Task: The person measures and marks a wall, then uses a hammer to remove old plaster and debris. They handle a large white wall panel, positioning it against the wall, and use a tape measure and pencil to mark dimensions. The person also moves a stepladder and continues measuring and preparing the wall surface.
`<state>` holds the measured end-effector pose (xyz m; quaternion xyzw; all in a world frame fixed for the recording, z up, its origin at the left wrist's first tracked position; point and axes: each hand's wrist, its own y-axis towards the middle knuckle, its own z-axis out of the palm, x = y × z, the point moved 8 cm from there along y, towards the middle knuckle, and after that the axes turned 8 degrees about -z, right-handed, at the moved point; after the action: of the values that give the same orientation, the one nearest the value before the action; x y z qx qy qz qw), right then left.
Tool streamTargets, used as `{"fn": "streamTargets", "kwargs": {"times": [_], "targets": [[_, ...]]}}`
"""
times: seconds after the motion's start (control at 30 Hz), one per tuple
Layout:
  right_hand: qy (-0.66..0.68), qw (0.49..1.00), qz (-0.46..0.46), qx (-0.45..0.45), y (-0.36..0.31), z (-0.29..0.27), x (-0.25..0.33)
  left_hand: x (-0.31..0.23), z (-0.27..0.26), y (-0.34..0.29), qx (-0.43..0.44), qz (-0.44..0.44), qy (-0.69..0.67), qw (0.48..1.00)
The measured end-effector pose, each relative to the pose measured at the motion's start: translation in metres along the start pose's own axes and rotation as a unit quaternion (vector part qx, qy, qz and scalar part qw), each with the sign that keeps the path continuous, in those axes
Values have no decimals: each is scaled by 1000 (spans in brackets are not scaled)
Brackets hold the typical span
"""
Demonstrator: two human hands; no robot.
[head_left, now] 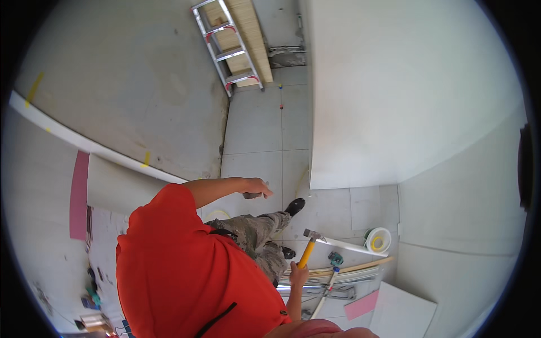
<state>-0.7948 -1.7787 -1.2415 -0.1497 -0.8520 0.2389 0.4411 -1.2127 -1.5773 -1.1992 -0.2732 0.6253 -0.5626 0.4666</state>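
My right hand (pixel 298 274) is wrapped round the yellow handle of a hammer (pixel 306 253), its metal head uppermost and away from my body. Out in front of my trousers, my left hand (pixel 258 187) is held in the air with curled fingers. A small dark grey thing (pixel 251 195) shows under its palm, too small to name. My red-sleeved left arm stretches across from my shoulder. Both my feet, in black shoes (pixel 295 207), are on the grey tiled floor (pixel 251 132).
An aluminium ladder (pixel 230 53) and a wooden board (pixel 255 42) lean at the far wall. A large white panel (pixel 360 112) stands to one side. Long strips (pixel 338 276), a white bucket (pixel 378 240), a green tool (pixel 335 258) and a white sheet (pixel 403 312) lie beyond the hammer.
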Motion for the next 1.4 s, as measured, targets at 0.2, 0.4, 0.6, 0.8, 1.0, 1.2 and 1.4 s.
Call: {"fn": "streamTargets", "kwargs": {"times": [0.2,0.4,0.6,0.8,1.0,1.2,1.4], "targets": [[-33,978,-170,116,50,19,213,178,-78,-56,-139,-39,-235,961],[-48,965,-167,195,90,103,309,280,-82,-27,-58,-28,-503,862],[30,979,-91,179,153,195,409,255,-224,-23,-25,88,-571,816],[86,986,-121,79,226,229,474,196,-396,-48,-53,218,-649,727],[127,986,-107,10,300,255,529,140,-580,-19,-50,293,-698,651],[95,990,-94,-41,431,306,567,85,-779,26,-62,360,-714,597],[115,986,-122,-21,538,398,679,57,-960,45,-73,344,-734,581]]}}
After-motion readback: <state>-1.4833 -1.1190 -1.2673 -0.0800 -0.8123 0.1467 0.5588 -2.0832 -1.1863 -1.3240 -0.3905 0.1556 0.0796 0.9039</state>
